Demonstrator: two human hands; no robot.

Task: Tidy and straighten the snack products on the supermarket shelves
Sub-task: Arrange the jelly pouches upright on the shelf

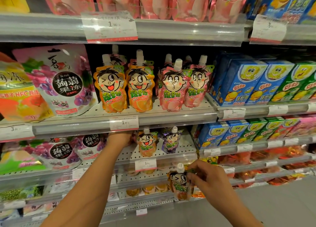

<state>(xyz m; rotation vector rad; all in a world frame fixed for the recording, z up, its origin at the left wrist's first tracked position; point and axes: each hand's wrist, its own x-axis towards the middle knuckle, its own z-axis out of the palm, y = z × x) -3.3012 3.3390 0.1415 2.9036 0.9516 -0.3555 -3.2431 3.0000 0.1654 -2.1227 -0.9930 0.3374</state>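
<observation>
The right hand (209,179) pinches an orange pouch (180,184) by its top; the left hand (120,138), grip hidden, could topple the standing pouches (147,144).

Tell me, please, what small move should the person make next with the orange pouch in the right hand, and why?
Probably set the orange pouch, pinched by the right hand, onto the perforated shelf beside the lone orange pouch. That row looks sparse, with bare shelf in front, and the left hand is reaching into that same shelf.
</observation>
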